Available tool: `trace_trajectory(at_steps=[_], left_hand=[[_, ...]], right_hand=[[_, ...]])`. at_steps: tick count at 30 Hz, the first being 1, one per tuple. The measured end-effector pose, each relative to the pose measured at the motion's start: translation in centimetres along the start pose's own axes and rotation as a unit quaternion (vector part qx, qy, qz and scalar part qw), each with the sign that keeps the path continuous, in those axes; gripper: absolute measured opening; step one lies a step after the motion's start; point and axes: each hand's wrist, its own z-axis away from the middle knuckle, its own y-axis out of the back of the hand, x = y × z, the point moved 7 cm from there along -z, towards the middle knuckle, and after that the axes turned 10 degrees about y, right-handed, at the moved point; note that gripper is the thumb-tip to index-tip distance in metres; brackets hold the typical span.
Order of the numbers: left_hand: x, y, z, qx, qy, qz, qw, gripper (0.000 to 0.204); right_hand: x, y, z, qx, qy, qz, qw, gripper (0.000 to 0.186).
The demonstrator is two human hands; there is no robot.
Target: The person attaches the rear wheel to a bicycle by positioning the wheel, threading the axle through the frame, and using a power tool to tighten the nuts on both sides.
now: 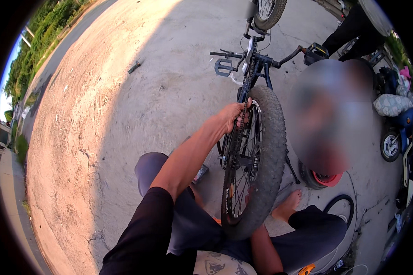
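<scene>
A dark bicycle [261,68] stands upside down in front of me, its fat-tyred wheel [271,146] between my knees. My left hand [235,115] is closed round the bicycle beside that wheel, where the chain [248,80] runs. Whether its fingers grip the chain, the frame bar or both, I cannot tell. My right forearm [265,252] reaches in under the tyre's near end. The right hand is almost wholly behind the wheel; a bit of skin shows through the spokes, but not how the fingers lie.
Pedals [223,67] stick out on both sides of the bicycle. A blurred person with a red-rimmed wheel [326,178] is close on the right. Beyond are a parked scooter [392,142] and someone standing in dark trousers [353,32]. A black tube [346,198] lies by my right knee.
</scene>
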Motion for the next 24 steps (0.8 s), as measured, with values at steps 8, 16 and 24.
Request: trace_trajectory(at_steps=[8, 16, 24], left_hand=[[0.3, 0.3, -0.4, 0.011, -0.015, -0.045, 0.999, 0.049], [0.3, 1.5, 0.0, 0.067, 0.011, -0.045, 0.997, 0.038], [0.7, 3.5, -0.2, -0.066, 0.005, 0.056, 0.996, 0.043]], right_hand=[[2.7, 0.0, 1.2, 0.033, -0.055, 0.123, 0.99, 0.047], [8.4, -1.1, 0.4, 0.048, -0.119, 0.256, 0.958, 0.052], [5.7, -0.8, 0.5, 0.049, -0.039, 0.28, 0.958, 0.054]])
